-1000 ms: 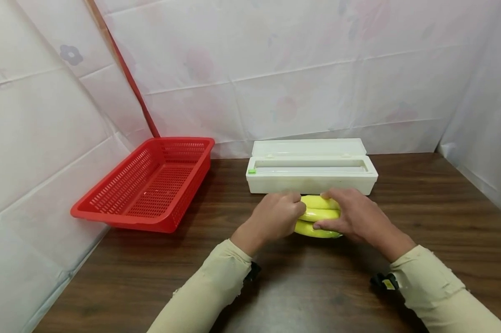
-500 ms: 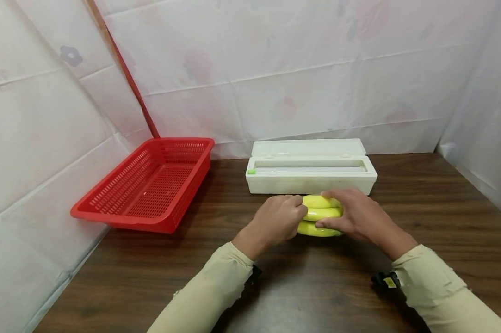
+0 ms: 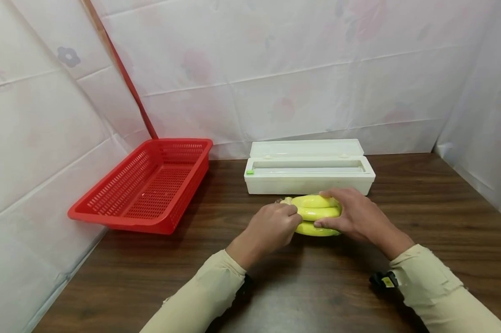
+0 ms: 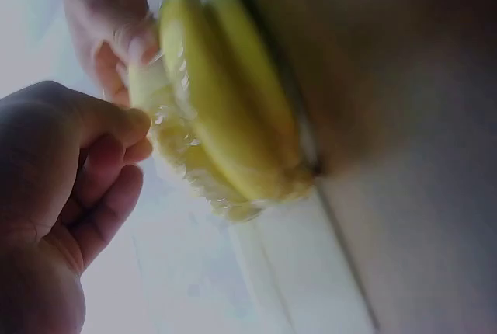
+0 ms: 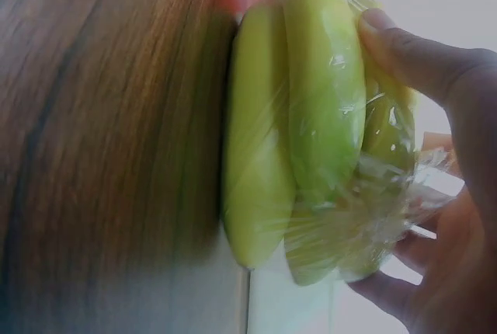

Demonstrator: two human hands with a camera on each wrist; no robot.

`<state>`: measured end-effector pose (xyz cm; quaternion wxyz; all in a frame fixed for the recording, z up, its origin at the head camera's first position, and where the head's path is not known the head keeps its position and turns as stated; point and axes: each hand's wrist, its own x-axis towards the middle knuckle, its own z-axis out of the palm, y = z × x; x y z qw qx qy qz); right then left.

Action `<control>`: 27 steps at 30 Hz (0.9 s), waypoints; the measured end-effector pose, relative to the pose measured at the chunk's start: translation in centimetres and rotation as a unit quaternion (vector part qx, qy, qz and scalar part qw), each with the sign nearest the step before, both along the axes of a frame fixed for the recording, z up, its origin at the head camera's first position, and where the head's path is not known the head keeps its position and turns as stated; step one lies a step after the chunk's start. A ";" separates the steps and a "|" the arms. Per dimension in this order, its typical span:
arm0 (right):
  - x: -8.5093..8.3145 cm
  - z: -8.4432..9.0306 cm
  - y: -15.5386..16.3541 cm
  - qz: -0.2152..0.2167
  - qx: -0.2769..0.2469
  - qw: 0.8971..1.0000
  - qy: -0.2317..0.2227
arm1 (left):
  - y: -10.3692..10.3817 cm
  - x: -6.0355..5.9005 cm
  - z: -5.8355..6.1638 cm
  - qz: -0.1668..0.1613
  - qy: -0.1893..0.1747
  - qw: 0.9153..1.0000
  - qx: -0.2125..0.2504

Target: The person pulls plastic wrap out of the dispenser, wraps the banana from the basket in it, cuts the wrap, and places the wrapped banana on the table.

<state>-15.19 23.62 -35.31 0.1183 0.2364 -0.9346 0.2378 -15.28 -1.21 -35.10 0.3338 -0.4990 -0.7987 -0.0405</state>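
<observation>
A bunch of yellow bananas (image 3: 318, 214), wrapped in clear cling film (image 5: 361, 202), lies on the dark wooden table in front of a white box. My right hand (image 3: 357, 218) grips the bunch from its right end, thumb on the near side and fingers over the far side. At the stem end, my left hand (image 3: 271, 227) has its fingers curled and pinches an edge of the film between thumb and forefinger. Taut film shows by those fingertips in the right wrist view. Wrinkled film bunches over the banana tips in the left wrist view.
Behind the bananas stands a long white cling film dispenser box (image 3: 308, 185), its lid (image 3: 306, 148) raised and a small green piece (image 3: 250, 172) at its left. A red plastic basket (image 3: 171, 217) sits at the back left. White patterned sheets line the back and sides.
My left hand has drawn slightly left along the bunch, baring the stem end and more of the bananas. The right hand keeps its hold with hardly any movement.
</observation>
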 end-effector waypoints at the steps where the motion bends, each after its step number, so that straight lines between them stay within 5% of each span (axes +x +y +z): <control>1: 0.0 0.1 0.0 -0.002 0.000 1.000 -0.001 | -0.2 -0.1 0.0 -0.003 -0.010 1.000 0.015; 6: 0.0 0.2 -0.3 -0.010 0.001 1.000 0.001 | -0.9 -0.7 -0.4 -0.007 -0.082 0.993 0.085; 12: 0.2 0.0 -0.3 -0.018 0.003 1.000 0.002 | -1.0 -0.9 -0.7 0.010 -0.173 0.978 0.113; 17: 0.1 0.0 -0.3 -0.010 0.002 1.000 0.010 | -0.9 -1.0 -0.7 0.040 -0.276 0.947 0.160; 20: 0.0 -0.1 -0.2 -0.004 0.000 1.000 0.005 | -0.9 -1.2 -0.9 0.041 -0.340 0.920 0.191; 23: -0.2 -0.1 -0.1 0.002 -0.001 1.000 -0.004 | -1.2 -1.6 -1.1 0.023 -0.394 0.894 0.212; 27: -0.3 -0.2 -0.1 0.008 -0.003 1.000 -0.009 | -2.0 -2.0 -1.3 -0.008 -0.429 0.876 0.221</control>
